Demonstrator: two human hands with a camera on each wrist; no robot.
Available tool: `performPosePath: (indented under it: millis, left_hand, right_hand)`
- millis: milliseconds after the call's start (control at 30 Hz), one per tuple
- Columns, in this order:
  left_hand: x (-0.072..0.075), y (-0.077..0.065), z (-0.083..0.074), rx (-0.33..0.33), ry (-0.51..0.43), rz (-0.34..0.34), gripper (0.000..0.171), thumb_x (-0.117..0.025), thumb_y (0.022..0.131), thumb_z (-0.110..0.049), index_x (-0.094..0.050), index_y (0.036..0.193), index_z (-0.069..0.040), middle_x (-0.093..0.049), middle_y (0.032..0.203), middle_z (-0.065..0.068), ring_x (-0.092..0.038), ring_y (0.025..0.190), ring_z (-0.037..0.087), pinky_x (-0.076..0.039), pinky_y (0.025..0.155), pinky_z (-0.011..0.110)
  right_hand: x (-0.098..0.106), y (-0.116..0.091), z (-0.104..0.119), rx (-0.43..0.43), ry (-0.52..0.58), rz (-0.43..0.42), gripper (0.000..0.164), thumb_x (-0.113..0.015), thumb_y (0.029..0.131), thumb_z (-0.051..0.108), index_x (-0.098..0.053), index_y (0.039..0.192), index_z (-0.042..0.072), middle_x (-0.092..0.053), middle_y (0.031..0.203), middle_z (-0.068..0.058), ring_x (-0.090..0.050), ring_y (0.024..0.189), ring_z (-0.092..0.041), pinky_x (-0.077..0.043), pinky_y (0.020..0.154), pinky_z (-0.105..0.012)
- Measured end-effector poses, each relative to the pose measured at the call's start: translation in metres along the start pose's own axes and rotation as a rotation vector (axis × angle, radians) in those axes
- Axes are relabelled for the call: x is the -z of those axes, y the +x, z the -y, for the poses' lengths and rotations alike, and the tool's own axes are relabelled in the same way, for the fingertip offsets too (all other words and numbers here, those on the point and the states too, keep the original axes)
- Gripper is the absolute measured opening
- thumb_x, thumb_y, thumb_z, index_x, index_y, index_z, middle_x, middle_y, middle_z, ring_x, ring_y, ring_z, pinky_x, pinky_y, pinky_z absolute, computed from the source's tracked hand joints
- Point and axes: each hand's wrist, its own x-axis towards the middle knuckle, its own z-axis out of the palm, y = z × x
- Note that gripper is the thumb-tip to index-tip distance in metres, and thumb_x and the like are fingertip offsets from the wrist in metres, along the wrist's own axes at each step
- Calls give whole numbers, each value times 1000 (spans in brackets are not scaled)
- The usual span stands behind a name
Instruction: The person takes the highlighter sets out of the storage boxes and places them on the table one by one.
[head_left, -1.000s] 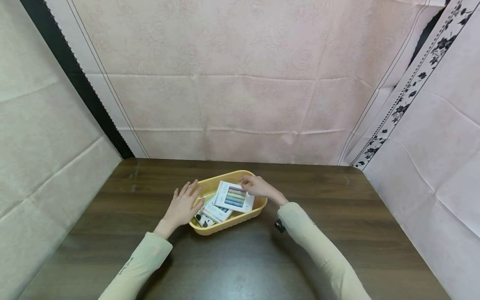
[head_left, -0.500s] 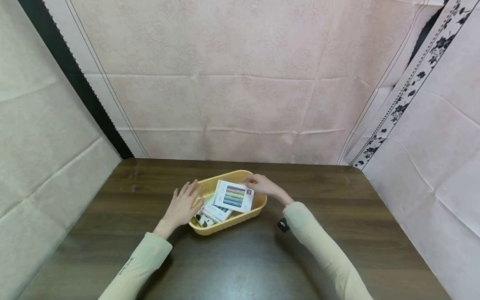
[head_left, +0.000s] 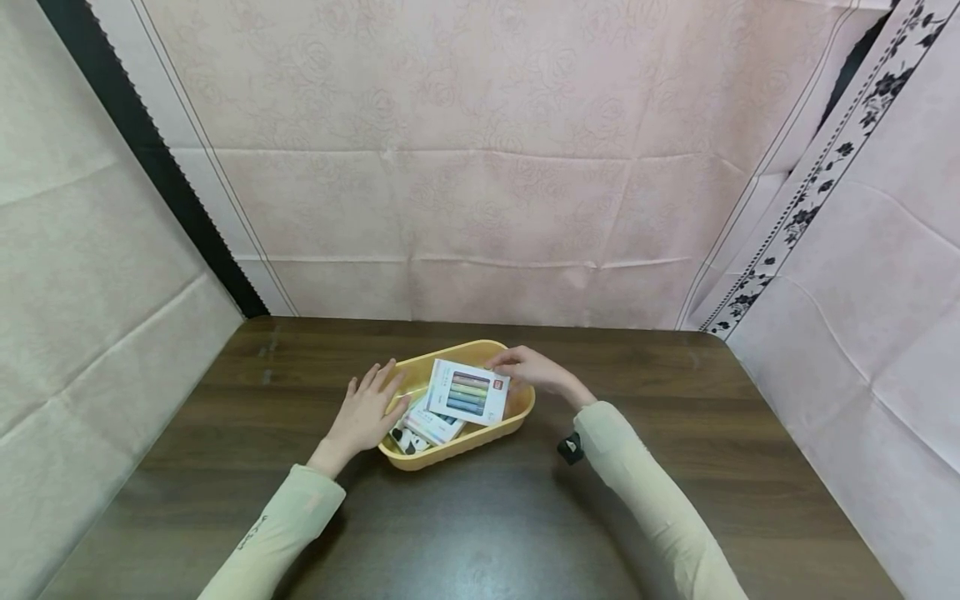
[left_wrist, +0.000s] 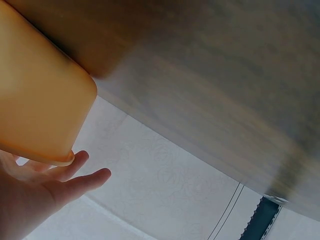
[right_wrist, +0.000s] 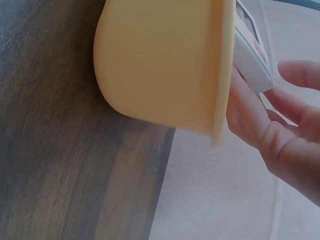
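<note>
A yellow plastic basket (head_left: 456, 448) stands on the table. On top of its contents lies a white box (head_left: 444, 384) with a window showing a row of coloured, pen-like sticks. Under it are a similar white box (head_left: 431, 427) and a black-and-white item (head_left: 408, 441), partly covered. My left hand (head_left: 363, 414) rests on the basket's left end with fingers spread over the rim. My right hand (head_left: 536, 372) is at the right end, its fingers loosely bent beside the top box's edge. In the right wrist view the fingers (right_wrist: 250, 107) reach past the rim, and one fingertip is apart from the box.
The dark wooden table (head_left: 675, 450) extends around the basket. Pale patterned cloth (head_left: 480, 183) hangs behind it and on both sides. A small black object (head_left: 570, 448) sits at my right cuff.
The top box has shifted slightly left. My right hand has drawn back a little to the right, off the box's face. My left hand and the basket have stayed in place.
</note>
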Motion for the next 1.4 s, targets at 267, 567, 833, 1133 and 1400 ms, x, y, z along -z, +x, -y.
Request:
performPosePath:
  millis: [267,567,833,1133,1400]
  left_hand:
    - [1,0,0,-1,15,-1,53,-37,93,-43,-38,136,-12,-28,145,13,-25,132,38,-22,97,65]
    - [2,-1,-1,-5,-2,-12,51,-40,92,-40,-39,136,-13,-29,145,13,-26,131,39,-23,97,65]
    - [0,-1,0,-7,7,-12,51,-41,92,-40,-39,136,-12,-29,145,14,-26,131,39,-23,96,66]
    - [0,-1,0,2,3,-4,52,-39,93,-41,-39,136,-12,-28,145,13,-26,132,38,-23,97,65]
    - [0,-1,0,0,-5,-3,52,-38,93,-41,-38,136,-12,-28,145,13,-25,132,39,-22,97,66]
  right_hand:
    - [-1,-5,4,-42,25,11,30,-51,88,8,-55,118,1,-58,109,-16,-60,84,-17,-54,69,-32]
    - [0,-4,-2,-13,38,26,31,-50,87,6,-54,117,-2,-58,108,-17,-61,82,-15,-54,67,-30]
    - [-1,-4,-3,0,42,35,31,-49,88,6,-52,118,-3,-58,107,-18,-61,82,-15,-54,70,-31]
    - [-3,-4,-4,-18,40,16,32,-50,88,7,-52,119,-2,-58,108,-17,-60,84,-16,-54,69,-30]
    - [-2,-4,-3,-4,61,36,34,-49,89,8,-50,121,-4,-57,111,-20,-60,85,-16,-53,74,-35]
